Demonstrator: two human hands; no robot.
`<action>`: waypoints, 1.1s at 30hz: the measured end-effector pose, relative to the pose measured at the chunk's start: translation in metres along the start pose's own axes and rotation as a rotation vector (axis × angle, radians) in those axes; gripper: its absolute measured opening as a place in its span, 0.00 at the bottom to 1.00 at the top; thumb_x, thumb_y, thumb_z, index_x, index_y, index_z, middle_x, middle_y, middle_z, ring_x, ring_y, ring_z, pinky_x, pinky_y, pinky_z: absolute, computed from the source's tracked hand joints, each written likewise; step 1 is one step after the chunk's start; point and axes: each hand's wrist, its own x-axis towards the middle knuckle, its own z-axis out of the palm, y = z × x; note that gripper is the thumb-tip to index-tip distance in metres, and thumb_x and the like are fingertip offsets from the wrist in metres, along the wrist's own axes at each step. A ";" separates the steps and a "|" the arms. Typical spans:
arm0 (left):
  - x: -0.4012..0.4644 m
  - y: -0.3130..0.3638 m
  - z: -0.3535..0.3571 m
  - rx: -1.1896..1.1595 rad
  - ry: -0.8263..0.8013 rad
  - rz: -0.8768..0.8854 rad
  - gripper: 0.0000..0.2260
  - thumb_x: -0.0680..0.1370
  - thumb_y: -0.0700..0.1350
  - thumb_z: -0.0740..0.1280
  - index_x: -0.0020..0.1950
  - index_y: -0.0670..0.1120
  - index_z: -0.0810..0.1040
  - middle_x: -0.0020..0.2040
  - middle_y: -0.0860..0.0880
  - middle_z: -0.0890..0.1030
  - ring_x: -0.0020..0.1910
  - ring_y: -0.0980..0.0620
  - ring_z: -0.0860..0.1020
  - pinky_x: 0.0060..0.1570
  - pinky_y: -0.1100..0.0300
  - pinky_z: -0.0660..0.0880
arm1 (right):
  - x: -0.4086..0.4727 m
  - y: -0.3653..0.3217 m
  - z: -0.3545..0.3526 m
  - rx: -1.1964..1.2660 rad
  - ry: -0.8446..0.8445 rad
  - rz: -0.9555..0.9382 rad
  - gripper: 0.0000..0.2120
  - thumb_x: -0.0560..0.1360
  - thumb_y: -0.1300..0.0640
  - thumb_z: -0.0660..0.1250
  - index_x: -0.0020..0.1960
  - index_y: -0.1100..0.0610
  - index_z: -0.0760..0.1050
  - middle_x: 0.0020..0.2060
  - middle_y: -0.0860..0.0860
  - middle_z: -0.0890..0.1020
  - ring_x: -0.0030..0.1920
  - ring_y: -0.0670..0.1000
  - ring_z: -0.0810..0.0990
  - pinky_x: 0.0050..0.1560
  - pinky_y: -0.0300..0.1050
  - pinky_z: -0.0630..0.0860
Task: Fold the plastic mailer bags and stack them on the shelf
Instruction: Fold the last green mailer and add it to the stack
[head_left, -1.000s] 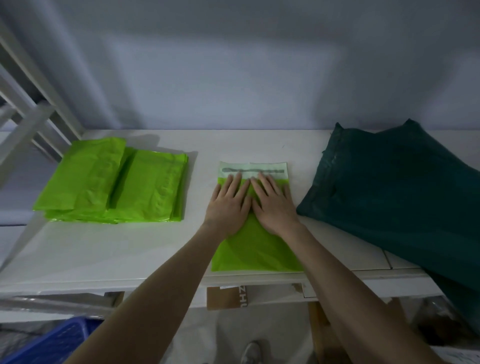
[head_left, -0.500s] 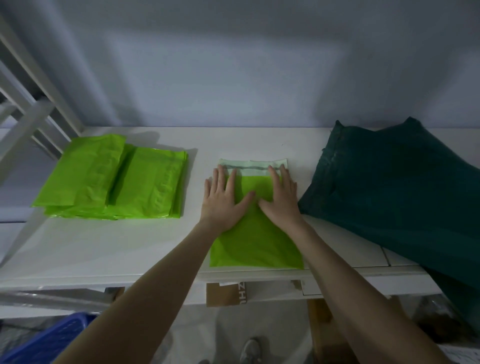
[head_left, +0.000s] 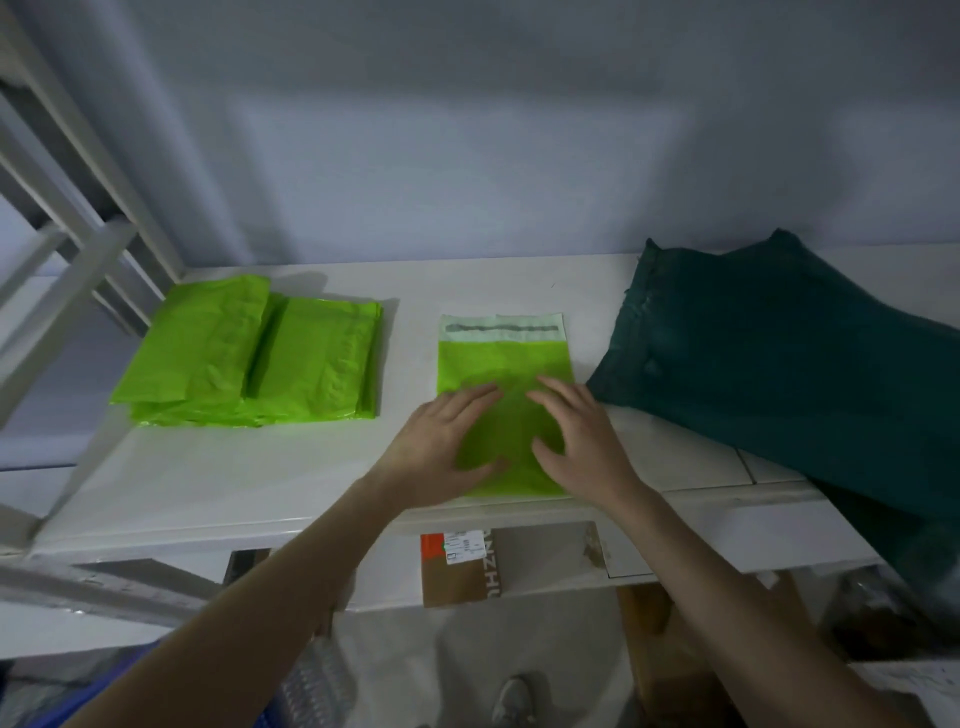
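Observation:
A bright green mailer bag (head_left: 504, 364) lies flat on the white shelf (head_left: 218, 483), its pale adhesive strip at the far end. My left hand (head_left: 441, 447) rests on the bag's near left part with fingers spread. My right hand (head_left: 576, 441) rests on its near right part, fingers also spread. Both hands lie flat and cover the near half of the bag. A stack of folded green mailer bags (head_left: 254, 358) sits on the shelf to the left.
A pile of dark green bags (head_left: 779, 358) covers the shelf's right side and hangs over its front edge. A white ladder-like frame (head_left: 67, 228) leans at the left. Below the shelf are a cardboard box (head_left: 509, 566) and a blue crate (head_left: 119, 675).
Both hands have slid from the bag's far end toward me along the bag, now near its front edge. The adhesive strip is fully uncovered.

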 end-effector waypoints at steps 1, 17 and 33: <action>-0.006 0.003 0.002 0.039 -0.036 -0.006 0.37 0.70 0.68 0.55 0.76 0.53 0.55 0.75 0.56 0.59 0.72 0.54 0.60 0.71 0.56 0.56 | -0.007 -0.002 0.002 -0.021 -0.007 -0.003 0.23 0.74 0.56 0.63 0.69 0.55 0.68 0.71 0.50 0.65 0.72 0.51 0.60 0.72 0.50 0.59; -0.030 0.017 0.000 0.225 -0.183 -0.083 0.41 0.69 0.64 0.67 0.75 0.52 0.54 0.73 0.51 0.61 0.71 0.48 0.60 0.67 0.49 0.60 | -0.040 -0.021 0.004 -0.354 -0.344 -0.047 0.40 0.71 0.46 0.68 0.76 0.52 0.50 0.75 0.48 0.54 0.73 0.51 0.55 0.68 0.51 0.60; 0.001 -0.008 -0.033 -0.652 -0.076 -0.496 0.21 0.69 0.53 0.75 0.59 0.47 0.80 0.59 0.53 0.79 0.57 0.58 0.76 0.55 0.71 0.68 | 0.000 -0.015 -0.029 0.248 -0.186 0.191 0.06 0.74 0.52 0.68 0.43 0.53 0.74 0.33 0.47 0.74 0.35 0.47 0.71 0.35 0.42 0.64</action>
